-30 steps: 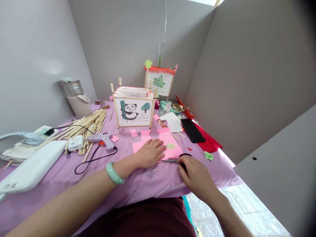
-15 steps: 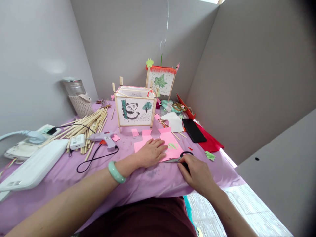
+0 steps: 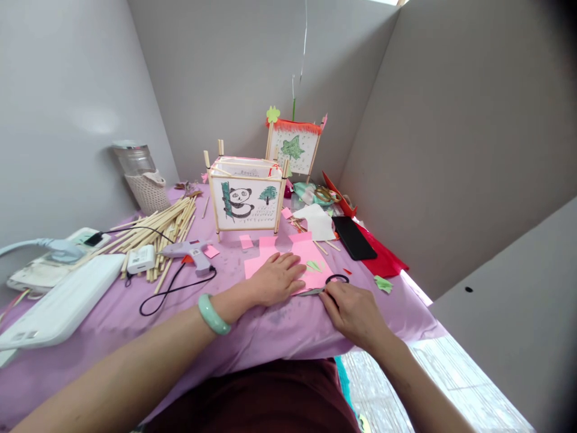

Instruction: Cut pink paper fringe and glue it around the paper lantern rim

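Note:
My left hand (image 3: pixel 278 278) lies flat, fingers stretched out, on a sheet of pink paper (image 3: pixel 322 275) near the table's front. In my right hand (image 3: pixel 354 310) is a pair of scissors (image 3: pixel 338 278) with black handles, the fingers closed round them. Their blades point left along the near edge of the paper, close to my left fingertips. Small green paper scraps (image 3: pixel 314 266) rest on the pink sheet. Behind it stands a stick-framed lantern (image 3: pixel 247 204) with a panda drawn on its front panel.
At left are a glue gun (image 3: pixel 192 249), a pile of wooden sticks (image 3: pixel 174 219), a white charger (image 3: pixel 141 259) and a jar (image 3: pixel 140 174). A black phone (image 3: pixel 354 238) lies on red fabric (image 3: pixel 385 255) at right. A second lantern (image 3: pixel 295 147) stands at the back.
My right hand and the scissors have shifted slightly left along the paper's near edge. My left hand stays in place.

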Motion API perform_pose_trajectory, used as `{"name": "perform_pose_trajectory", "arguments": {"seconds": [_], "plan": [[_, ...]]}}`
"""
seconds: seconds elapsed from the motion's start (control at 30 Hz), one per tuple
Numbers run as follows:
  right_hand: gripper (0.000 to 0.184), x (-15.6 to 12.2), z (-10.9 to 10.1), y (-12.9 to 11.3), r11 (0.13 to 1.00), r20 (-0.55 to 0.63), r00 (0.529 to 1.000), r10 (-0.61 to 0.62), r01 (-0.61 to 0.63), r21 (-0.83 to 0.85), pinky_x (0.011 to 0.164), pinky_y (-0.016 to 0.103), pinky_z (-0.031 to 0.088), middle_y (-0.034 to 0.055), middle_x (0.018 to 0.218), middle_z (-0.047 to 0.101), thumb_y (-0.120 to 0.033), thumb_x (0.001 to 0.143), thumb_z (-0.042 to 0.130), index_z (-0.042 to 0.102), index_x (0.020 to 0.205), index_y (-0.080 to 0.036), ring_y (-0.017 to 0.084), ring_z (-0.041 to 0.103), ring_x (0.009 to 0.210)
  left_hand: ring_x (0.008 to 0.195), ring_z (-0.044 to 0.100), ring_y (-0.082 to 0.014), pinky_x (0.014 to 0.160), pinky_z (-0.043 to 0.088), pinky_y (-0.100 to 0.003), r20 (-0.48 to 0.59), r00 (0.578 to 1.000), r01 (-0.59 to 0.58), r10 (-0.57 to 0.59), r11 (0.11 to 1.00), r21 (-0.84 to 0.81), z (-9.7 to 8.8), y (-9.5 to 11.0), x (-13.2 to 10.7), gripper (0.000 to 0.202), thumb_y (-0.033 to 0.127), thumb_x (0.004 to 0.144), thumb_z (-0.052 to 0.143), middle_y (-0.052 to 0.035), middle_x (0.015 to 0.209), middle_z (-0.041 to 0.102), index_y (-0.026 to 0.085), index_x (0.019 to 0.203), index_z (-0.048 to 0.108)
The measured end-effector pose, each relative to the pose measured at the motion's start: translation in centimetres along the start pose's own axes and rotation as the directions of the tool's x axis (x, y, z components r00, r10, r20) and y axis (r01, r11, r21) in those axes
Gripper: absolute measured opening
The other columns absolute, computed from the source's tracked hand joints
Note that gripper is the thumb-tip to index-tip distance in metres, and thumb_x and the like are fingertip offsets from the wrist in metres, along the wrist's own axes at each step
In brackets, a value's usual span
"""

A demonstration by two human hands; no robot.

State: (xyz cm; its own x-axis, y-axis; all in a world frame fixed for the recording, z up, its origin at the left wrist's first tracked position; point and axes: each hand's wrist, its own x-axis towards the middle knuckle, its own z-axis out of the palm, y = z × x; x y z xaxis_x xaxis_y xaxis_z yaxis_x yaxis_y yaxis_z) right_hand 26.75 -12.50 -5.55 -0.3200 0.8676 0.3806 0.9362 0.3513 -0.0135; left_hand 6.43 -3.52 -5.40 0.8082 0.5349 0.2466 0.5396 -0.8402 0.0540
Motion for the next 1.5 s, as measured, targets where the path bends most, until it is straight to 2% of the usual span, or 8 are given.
{"name": "perform_pose_trajectory", "arguments": {"seconds": [0.3, 0.57, 0.67, 0.77, 0.83, 0.97, 1.23, 1.5], "plan": [[0.025, -0.3, -0.3, 0.2, 0.995, -0.038, 0.995, -0.088, 0.089, 0.034, 0.060, 0.024, 0.030, 0.0022, 0.068, 0.059, -0.023, 0.092, 0.038, 0.053, 0.073, -0.017, 0.013, 0.053, 0.063, 0.127, 0.035, -0.0248, 0.103, 0.027, -0.043, 0.004, 1.000, 0.006, -0.006, 1.000, -0.009, 0.1, -0.1, 0.0, 0.047, 0.046, 0.092, 0.032, -0.0128, 0.135, 0.044, 0.019, 0.128, 0.045], [0.024, -0.4, 0.0, 0.2, 0.998, -0.053, 0.997, -0.052, 0.053, 0.021, 0.060, 0.024, 0.031, 0.0022, 0.069, 0.059, -0.025, 0.092, 0.039, 0.053, 0.073, -0.018, 0.013, 0.053, 0.064, 0.126, 0.036, -0.0237, 0.102, 0.027, -0.042, -0.002, 1.000, 0.000, 0.000, 0.998, -0.070, -0.3, -0.1, -0.1, 0.043, 0.043, 0.093, 0.031, -0.0115, 0.134, 0.045, 0.020, 0.127, 0.047], [0.024, -0.3, 0.0, 0.2, 0.999, -0.039, 0.999, -0.037, 0.037, 0.018, 0.060, 0.024, 0.031, 0.0023, 0.070, 0.059, -0.026, 0.092, 0.039, 0.052, 0.074, -0.017, 0.013, 0.054, 0.065, 0.120, 0.042, -0.0204, 0.099, 0.030, -0.038, -0.072, 0.997, -0.052, 0.039, 0.983, -0.176, -1.2, 0.1, 0.1, 0.036, 0.039, 0.093, 0.035, -0.0092, 0.125, 0.052, 0.022, 0.117, 0.054], [0.024, -0.2, -0.1, 0.3, 0.999, -0.035, 0.999, -0.029, 0.029, 0.015, 0.060, 0.024, 0.031, 0.0024, 0.072, 0.059, -0.027, 0.092, 0.038, 0.052, 0.075, -0.017, 0.013, 0.053, 0.065, 0.105, 0.049, -0.0184, 0.093, 0.034, -0.034, -0.125, 0.989, -0.109, 0.079, 0.959, -0.260, -1.9, 0.5, 0.5, 0.024, 0.038, 0.088, 0.047, -0.0066, 0.108, 0.058, 0.021, 0.095, 0.063], [0.024, -0.1, -0.1, 0.3, 0.999, -0.037, 0.999, -0.029, 0.030, 0.011, 0.060, 0.024, 0.031, 0.0025, 0.072, 0.059, -0.026, 0.092, 0.038, 0.052, 0.075, -0.017, 0.013, 0.053, 0.065, 0.097, 0.051, -0.0175, 0.088, 0.037, -0.032, -0.093, 0.990, -0.125, 0.103, 0.952, -0.280, -2.0, 0.9, 0.8, 0.021, 0.037, 0.086, 0.051, -0.0048, 0.098, 0.060, 0.020, 0.084, 0.063], [0.024, 0.0, -0.1, 0.2, 0.999, -0.043, 0.999, -0.033, 0.034, 0.005, 0.060, 0.024, 0.031, 0.0024, 0.071, 0.059, -0.026, 0.092, 0.038, 0.052, 0.075, -0.018, 0.013, 0.053, 0.065, 0.091, 0.052, -0.0169, 0.083, 0.038, -0.032, -0.011, 0.997, -0.077, 0.077, 0.960, -0.270, -1.6, 1.5, 1.4, 0.015, 0.030, 0.085, 0.051, -0.0033, 0.089, 0.060, 0.018, 0.083, 0.060], [0.024, -0.1, -0.3, 0.6, 0.998, -0.013, 0.998, -0.057, 0.057, 0.021, 0.062, 0.024, 0.032, 0.0025, 0.073, 0.058, -0.025, 0.092, 0.038, 0.052, 0.075, -0.018, 0.013, 0.053, 0.068, 0.087, 0.052, -0.0175, 0.082, 0.039, -0.032, 0.018, 1.000, -0.008, 0.014, 0.955, -0.297, -0.7, 1.5, 1.9, 0.014, 0.026, 0.085, 0.048, -0.0052, 0.088, 0.058, 0.017, 0.078, 0.056], [0.023, -0.1, -0.3, 0.5, 0.998, -0.018, 0.998, -0.062, 0.062, 0.029, 0.061, 0.024, 0.031, 0.0019, 0.071, 0.058, -0.023, 0.092, 0.038, 0.051, 0.074, -0.018, 0.013, 0.052, 0.066, 0.087, 0.052, -0.0166, 0.081, 0.039, -0.031, 0.036, 0.999, -0.015, 0.027, 0.948, -0.318, -1.1, 1.5, 2.2, 0.012, 0.022, 0.084, 0.048, -0.0039, 0.086, 0.059, 0.017, 0.075, 0.055]]}}
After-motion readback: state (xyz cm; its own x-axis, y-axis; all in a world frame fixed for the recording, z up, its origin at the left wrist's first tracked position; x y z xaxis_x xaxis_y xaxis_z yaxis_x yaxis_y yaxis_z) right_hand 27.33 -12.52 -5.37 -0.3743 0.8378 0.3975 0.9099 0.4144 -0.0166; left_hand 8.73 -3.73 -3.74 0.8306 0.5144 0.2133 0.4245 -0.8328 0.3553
